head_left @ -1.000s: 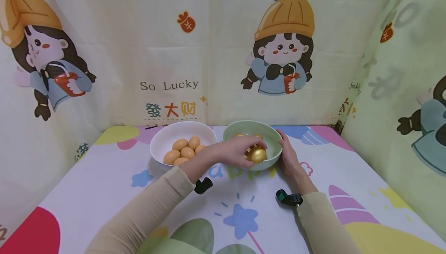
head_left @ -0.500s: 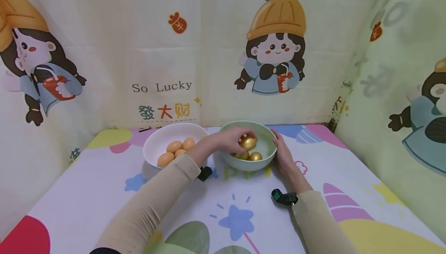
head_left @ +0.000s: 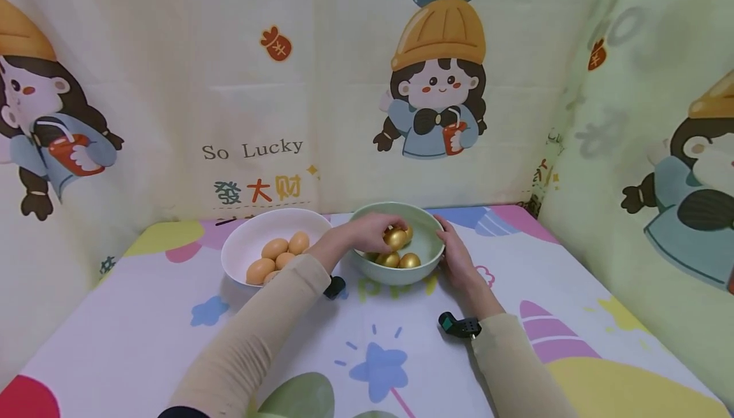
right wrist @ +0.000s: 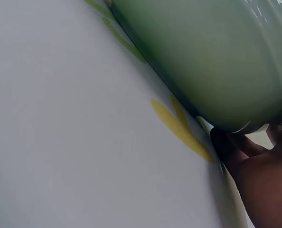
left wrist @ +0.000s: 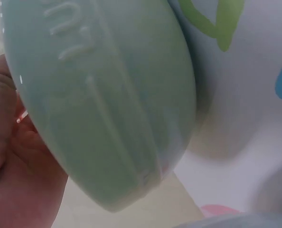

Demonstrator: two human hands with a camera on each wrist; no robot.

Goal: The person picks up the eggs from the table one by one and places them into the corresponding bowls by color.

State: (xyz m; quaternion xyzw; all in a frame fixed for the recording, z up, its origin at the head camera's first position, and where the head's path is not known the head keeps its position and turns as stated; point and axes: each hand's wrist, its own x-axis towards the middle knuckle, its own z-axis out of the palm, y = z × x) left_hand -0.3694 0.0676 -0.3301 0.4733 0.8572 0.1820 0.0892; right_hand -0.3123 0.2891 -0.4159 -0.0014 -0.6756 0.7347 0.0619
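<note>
My left hand (head_left: 373, 233) reaches over the near left side of the green bowl (head_left: 427, 246) and pinches a golden egg (head_left: 395, 239) inside it. Two golden eggs lie below it at the front, and part of another golden egg (head_left: 409, 234) shows behind. My right hand (head_left: 457, 255) holds the bowl by its right side, its fingers at the rim. In the right wrist view the fingers touch the outer wall of the bowl (right wrist: 217, 61). The left wrist view shows mostly the bowl's outside (left wrist: 108, 104), with part of my left hand (left wrist: 22, 156) beyond its edge.
A white bowl (head_left: 237, 249) with several brown eggs (head_left: 275, 248) stands left of the green bowl, partly behind my left forearm. Both bowls are on a patterned tablecloth (head_left: 143, 322). A printed cloth (head_left: 344, 86) hangs behind the table.
My left hand has moved farther back within the green bowl and holds a golden egg over the front ones. The right hand stays at the bowl's side. The head view has shifted right.
</note>
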